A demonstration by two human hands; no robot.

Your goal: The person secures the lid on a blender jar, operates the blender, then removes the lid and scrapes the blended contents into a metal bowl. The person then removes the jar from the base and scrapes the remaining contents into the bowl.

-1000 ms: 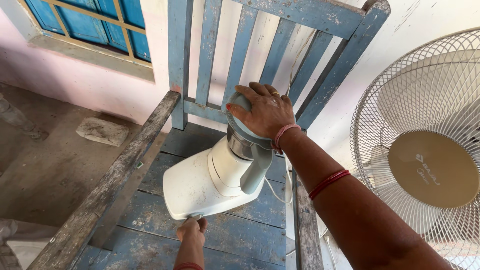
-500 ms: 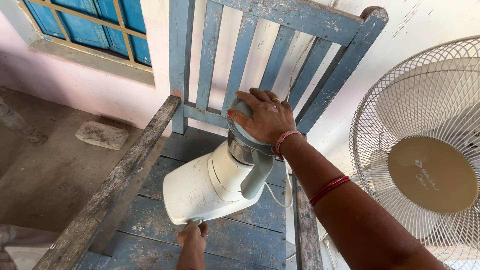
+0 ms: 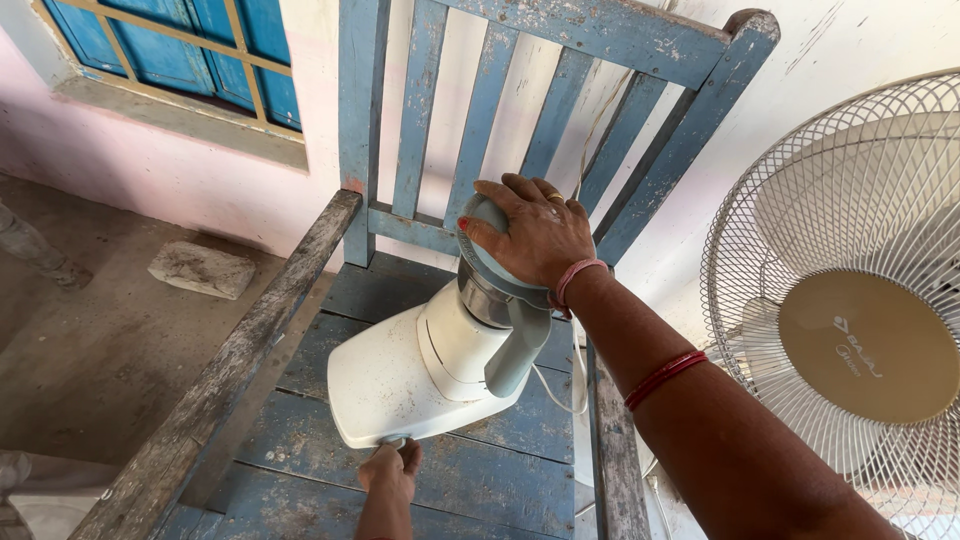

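A worn blue wooden chair (image 3: 470, 480) with grey armrests carries a white mixer grinder (image 3: 410, 375) on its slatted seat, standing toward the seat's right and far side.

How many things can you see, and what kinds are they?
Blue wooden chair: 1
White mixer grinder, left hand at its knob, right hand on its lid: 1
White fan: 1
Blue window: 1
Stone slab: 1
Total: 5
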